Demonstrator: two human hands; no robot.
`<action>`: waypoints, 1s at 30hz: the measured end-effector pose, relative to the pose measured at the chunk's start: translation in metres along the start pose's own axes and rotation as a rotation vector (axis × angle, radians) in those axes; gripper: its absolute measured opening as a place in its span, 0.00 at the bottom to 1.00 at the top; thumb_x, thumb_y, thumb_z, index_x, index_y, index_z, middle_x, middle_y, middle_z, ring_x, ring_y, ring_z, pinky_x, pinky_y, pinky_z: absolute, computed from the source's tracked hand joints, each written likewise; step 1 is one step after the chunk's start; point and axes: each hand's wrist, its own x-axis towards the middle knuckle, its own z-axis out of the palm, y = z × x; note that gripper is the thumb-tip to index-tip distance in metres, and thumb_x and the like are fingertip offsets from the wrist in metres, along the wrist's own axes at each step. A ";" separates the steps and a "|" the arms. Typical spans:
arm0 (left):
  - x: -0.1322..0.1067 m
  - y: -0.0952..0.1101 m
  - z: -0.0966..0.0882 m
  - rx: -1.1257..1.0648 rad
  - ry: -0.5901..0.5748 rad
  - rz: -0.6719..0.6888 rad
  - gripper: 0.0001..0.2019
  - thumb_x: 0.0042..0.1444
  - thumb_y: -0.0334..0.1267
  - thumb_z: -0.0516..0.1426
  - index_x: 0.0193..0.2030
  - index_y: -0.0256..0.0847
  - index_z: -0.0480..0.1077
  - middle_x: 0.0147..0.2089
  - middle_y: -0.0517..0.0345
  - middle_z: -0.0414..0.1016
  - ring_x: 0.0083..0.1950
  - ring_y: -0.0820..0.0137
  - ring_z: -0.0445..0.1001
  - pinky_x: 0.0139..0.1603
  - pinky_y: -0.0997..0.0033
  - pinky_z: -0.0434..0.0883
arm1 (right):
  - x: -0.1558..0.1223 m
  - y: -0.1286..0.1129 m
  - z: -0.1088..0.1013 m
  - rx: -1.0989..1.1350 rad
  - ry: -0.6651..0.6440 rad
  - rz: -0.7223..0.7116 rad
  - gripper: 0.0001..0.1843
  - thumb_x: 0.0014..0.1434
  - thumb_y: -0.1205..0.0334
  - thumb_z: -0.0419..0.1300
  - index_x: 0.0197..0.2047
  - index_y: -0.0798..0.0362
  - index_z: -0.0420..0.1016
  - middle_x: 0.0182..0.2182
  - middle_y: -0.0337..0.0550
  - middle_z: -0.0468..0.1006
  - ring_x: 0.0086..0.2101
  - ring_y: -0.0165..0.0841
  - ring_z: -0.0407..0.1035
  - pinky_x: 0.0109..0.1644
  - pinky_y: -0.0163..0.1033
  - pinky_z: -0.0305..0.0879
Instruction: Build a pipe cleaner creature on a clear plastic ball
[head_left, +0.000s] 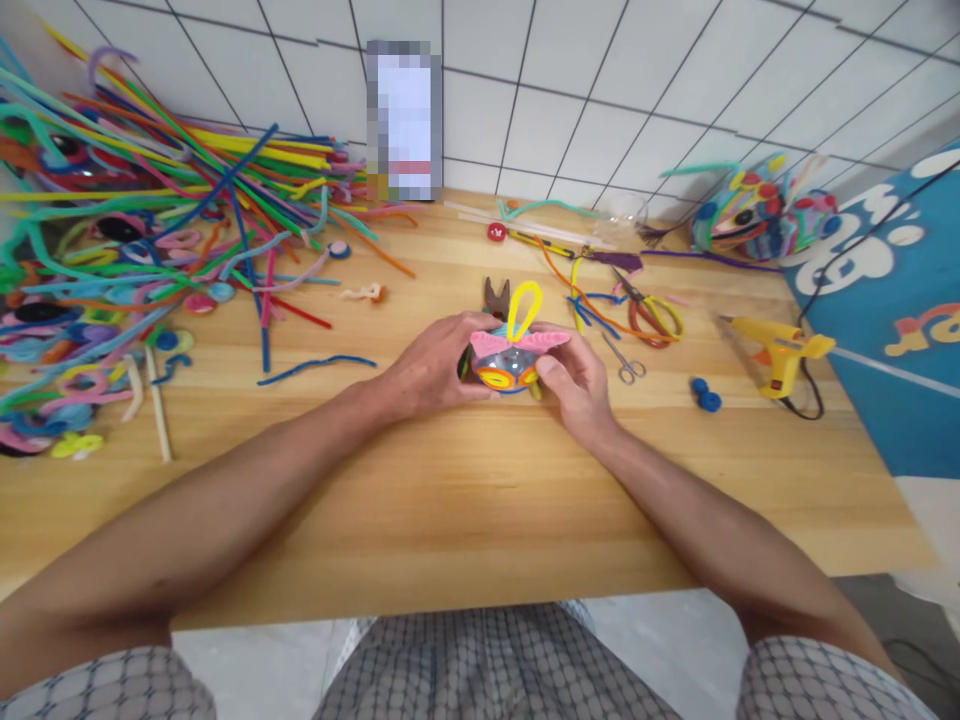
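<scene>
A small round clear ornament (pixel 519 361) sits between my hands at the middle of the table. Pink fuzzy strips (pixel 491 345) spread across its top, and a yellow pipe-cleaner loop (pixel 525 311) stands up from it. Two yellow-orange rings face me like eyes, with blue along the lower edge. My left hand (pixel 436 368) is curled around its left side, fingertips partly hidden behind it. On the other side, my right hand (pixel 577 385) grips it with the thumb on the front. Just behind the ornament lie pliers (pixel 496 296), their jaws showing.
Many coloured pipe cleaners (pixel 225 180) are heaped at the left. A phone (pixel 405 120) leans on the tiled wall. Yellow-handled scissors (pixel 651 312), small scissors (pixel 626 362), a blue coil (pixel 705 394) and a yellow glue gun (pixel 776 350) lie rightward. Decorated figures (pixel 757 215) stand at back right.
</scene>
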 end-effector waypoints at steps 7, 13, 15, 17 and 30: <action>0.004 0.006 -0.005 -0.004 -0.016 -0.073 0.33 0.59 0.53 0.77 0.65 0.41 0.77 0.65 0.41 0.85 0.65 0.45 0.83 0.71 0.40 0.78 | 0.002 0.005 0.002 0.006 0.040 0.049 0.32 0.67 0.26 0.72 0.61 0.40 0.83 0.56 0.45 0.89 0.53 0.43 0.84 0.63 0.54 0.82; 0.007 0.009 -0.007 -0.001 -0.019 -0.115 0.28 0.61 0.58 0.75 0.58 0.41 0.78 0.58 0.44 0.86 0.59 0.47 0.84 0.63 0.47 0.79 | 0.003 0.007 0.003 0.018 0.040 0.065 0.33 0.66 0.26 0.73 0.61 0.41 0.82 0.56 0.45 0.89 0.54 0.43 0.84 0.64 0.54 0.83; 0.007 0.009 -0.007 -0.009 -0.016 -0.115 0.28 0.62 0.60 0.74 0.58 0.41 0.78 0.58 0.45 0.86 0.58 0.48 0.84 0.62 0.48 0.80 | 0.003 0.008 0.003 0.012 0.042 0.071 0.34 0.66 0.26 0.73 0.61 0.41 0.82 0.57 0.46 0.89 0.54 0.43 0.84 0.64 0.53 0.83; 0.008 0.009 -0.007 -0.023 -0.019 -0.108 0.28 0.63 0.60 0.73 0.59 0.42 0.78 0.58 0.45 0.86 0.59 0.48 0.84 0.62 0.48 0.80 | 0.003 0.009 0.002 0.005 0.040 0.077 0.34 0.66 0.26 0.73 0.61 0.42 0.82 0.57 0.45 0.89 0.54 0.43 0.84 0.63 0.52 0.82; 0.007 0.006 -0.006 -0.015 -0.005 -0.148 0.29 0.62 0.59 0.73 0.61 0.43 0.78 0.60 0.46 0.86 0.59 0.49 0.85 0.62 0.48 0.81 | 0.003 0.007 0.003 0.029 0.019 0.090 0.35 0.65 0.26 0.74 0.62 0.41 0.80 0.56 0.46 0.89 0.54 0.43 0.83 0.64 0.54 0.82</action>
